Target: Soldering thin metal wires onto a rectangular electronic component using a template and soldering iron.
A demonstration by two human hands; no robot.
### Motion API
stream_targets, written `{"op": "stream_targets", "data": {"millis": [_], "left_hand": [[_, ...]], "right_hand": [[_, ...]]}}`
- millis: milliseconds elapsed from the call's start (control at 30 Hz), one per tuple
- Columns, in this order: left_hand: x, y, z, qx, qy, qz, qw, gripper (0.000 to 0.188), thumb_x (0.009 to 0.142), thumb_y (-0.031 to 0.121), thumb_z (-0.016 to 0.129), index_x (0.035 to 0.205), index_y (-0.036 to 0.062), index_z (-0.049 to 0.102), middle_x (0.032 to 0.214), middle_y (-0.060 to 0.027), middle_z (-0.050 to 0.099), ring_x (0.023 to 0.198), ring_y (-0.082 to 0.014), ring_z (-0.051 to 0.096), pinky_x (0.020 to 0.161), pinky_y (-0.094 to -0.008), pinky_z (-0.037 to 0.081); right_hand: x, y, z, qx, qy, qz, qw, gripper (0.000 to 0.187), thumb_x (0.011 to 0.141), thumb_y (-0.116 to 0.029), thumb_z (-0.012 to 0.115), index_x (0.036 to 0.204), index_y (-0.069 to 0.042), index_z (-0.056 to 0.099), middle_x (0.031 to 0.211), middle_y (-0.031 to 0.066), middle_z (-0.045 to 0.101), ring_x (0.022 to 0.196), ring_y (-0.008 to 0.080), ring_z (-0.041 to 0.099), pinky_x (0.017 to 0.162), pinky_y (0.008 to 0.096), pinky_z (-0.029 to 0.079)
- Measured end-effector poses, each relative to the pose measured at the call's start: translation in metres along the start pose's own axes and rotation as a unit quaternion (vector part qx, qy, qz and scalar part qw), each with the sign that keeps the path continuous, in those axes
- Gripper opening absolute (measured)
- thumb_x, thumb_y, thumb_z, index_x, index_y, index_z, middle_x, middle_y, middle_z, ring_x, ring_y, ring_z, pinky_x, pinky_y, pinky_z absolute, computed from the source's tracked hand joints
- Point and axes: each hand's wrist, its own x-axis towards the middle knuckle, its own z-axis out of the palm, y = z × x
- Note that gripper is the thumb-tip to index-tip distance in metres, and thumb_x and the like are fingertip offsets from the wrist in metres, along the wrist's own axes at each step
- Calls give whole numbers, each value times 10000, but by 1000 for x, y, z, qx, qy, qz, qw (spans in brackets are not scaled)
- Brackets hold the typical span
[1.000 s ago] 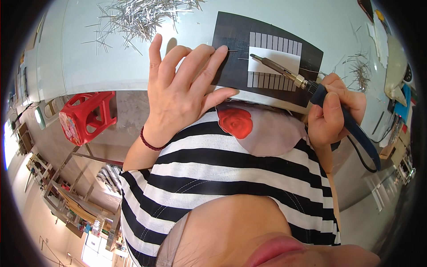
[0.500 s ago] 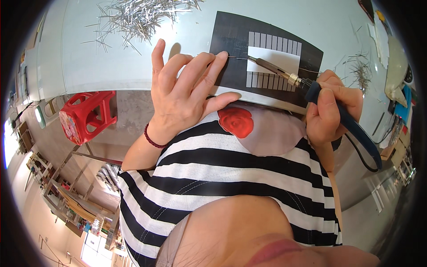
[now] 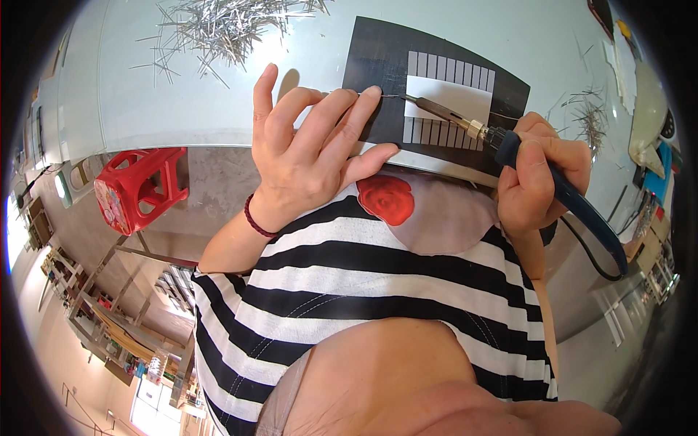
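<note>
My right hand (image 3: 542, 174) is closed around the blue handle of a soldering iron (image 3: 445, 113). The iron's metal tip points left and meets, or nearly meets, a thin wire (image 3: 392, 96) above a dark board (image 3: 376, 62). With its fingers spread, my left hand (image 3: 305, 149) rests its index fingertip at the wire's left end. A white strip (image 3: 458, 94) crosses the board beneath the iron, between rows of grey bars (image 3: 451, 68). Another thin brownish wire end (image 3: 503, 115) shows near my right fingers. Whether the two wire parts join is hidden behind the iron.
A loose heap of thin metal pins (image 3: 233, 29) lies on the pale table at the far left. A smaller scatter of pins (image 3: 590, 122) is at the right. A red stool (image 3: 145, 185) stands on the floor to the left. The iron's black cord (image 3: 585, 251) hangs at the right.
My left hand has shifted slightly right, its index fingertip coming closer to the iron's tip. My right hand and the iron have barely moved.
</note>
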Motion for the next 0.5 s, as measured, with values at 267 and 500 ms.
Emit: {"op": "stream_targets", "data": {"millis": [267, 500], "left_hand": [[3, 3, 2, -2, 18, -9, 1000, 468, 870, 553, 688, 1087, 155, 805, 1003, 4, 646, 960, -214, 527, 1116, -515, 391], [2, 2, 5, 1, 31, -10, 999, 410, 870, 508, 696, 1058, 163, 815, 973, 10, 651, 928, -206, 525, 1093, -499, 419]], "right_hand": [[2, 4, 0, 5, -7, -15, 1000, 124, 847, 114, 594, 900, 41, 509, 608, 56, 528, 519, 112, 430, 524, 292, 389], [1, 5, 2, 5, -4, 3, 1000, 121, 847, 116, 590, 900, 40, 513, 617, 54, 532, 528, 109, 437, 529, 293, 391]]}}
